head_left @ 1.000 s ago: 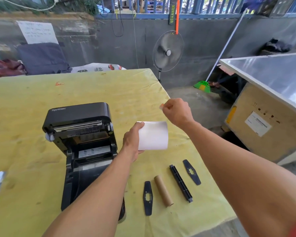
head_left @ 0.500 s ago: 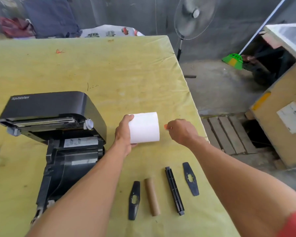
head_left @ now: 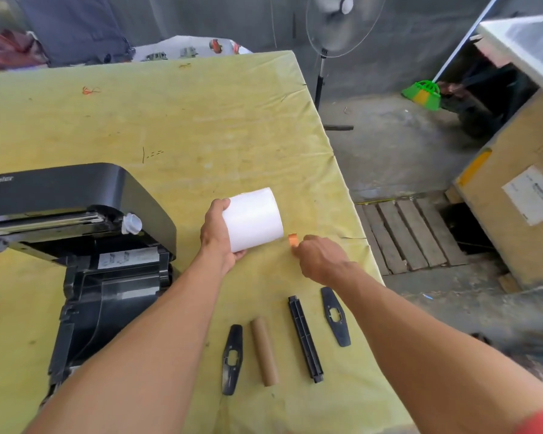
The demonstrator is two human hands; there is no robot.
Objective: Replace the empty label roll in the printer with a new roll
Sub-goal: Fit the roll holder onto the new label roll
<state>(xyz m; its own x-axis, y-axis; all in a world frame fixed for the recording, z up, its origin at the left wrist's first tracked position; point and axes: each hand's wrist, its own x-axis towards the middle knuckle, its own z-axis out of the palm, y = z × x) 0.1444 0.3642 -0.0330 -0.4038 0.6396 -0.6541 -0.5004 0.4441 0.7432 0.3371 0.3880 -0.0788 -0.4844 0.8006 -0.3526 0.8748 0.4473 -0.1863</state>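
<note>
- A black printer (head_left: 76, 245) is seen at the left of the surface (head_left: 201, 120), with its lid raised and its roll bay exposed; the bay's dark plastic interior is partly hidden by the left forearm.
- One white label roll (head_left: 254, 217), a smooth, thick cylinder, is held above the surface just right of the printer and outside the bay.
- The label roll is gripped at its left end by the left hand (head_left: 217, 239), with the thumb laid over the top and the fingers curled beneath.
- One small orange tab (head_left: 292, 239) is pinched between the narrowed fingers of the right hand (head_left: 320, 258), just beside the roll's right end; whether the tab is attached to the roll cannot be told.
- One bare cardboard core (head_left: 264, 352), a slim brown tube, is laid on the surface nearer the person.
- Two flat black end plates (head_left: 232, 358) (head_left: 336, 316), each tapered with a cut-out in the middle, are laid apart, one at each side of the group.
- One long, ribbed black spindle bar (head_left: 305, 339) is laid between the core and the right plate.
- The surface is covered with wrinkled, stained yellow sheeting.
</note>
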